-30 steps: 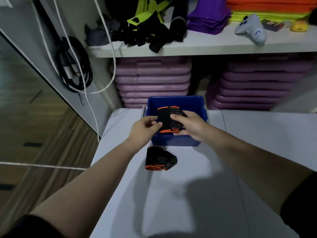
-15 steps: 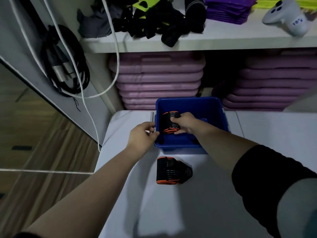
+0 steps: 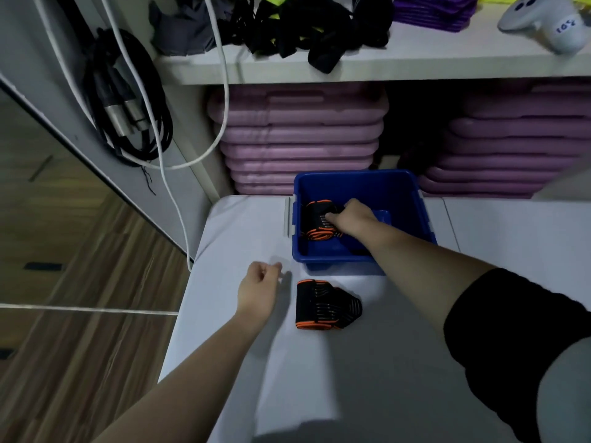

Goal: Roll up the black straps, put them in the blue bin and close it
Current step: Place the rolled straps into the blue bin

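Two rolled black straps with orange edging in view; one rolled strap (image 3: 319,220) sits inside the blue bin (image 3: 361,187), toward its left wall, gripped from the right by the right hand (image 3: 351,219); fingertips curl over the roll and are partly hidden behind it, so how firm the hold is reads unclear. Second rolled strap (image 3: 326,304) lies on the white table (image 3: 367,378), just in front of the bin, apart from both hands. Left hand (image 3: 259,290) hovers over the table just left of that roll, fingers loosely curled, thumb near the forefinger, holding nothing. Grey latch (image 3: 290,215) shows on the bin's left rim; bin floor mostly shadowed, lid not made out. Right forearm crosses the bin's near right corner, hiding it; black sleeve (image 3: 511,340) cut off at the frame edge. Shelf (image 3: 415,67) above carries a dark tangle, possibly more straps; too dim to tell.
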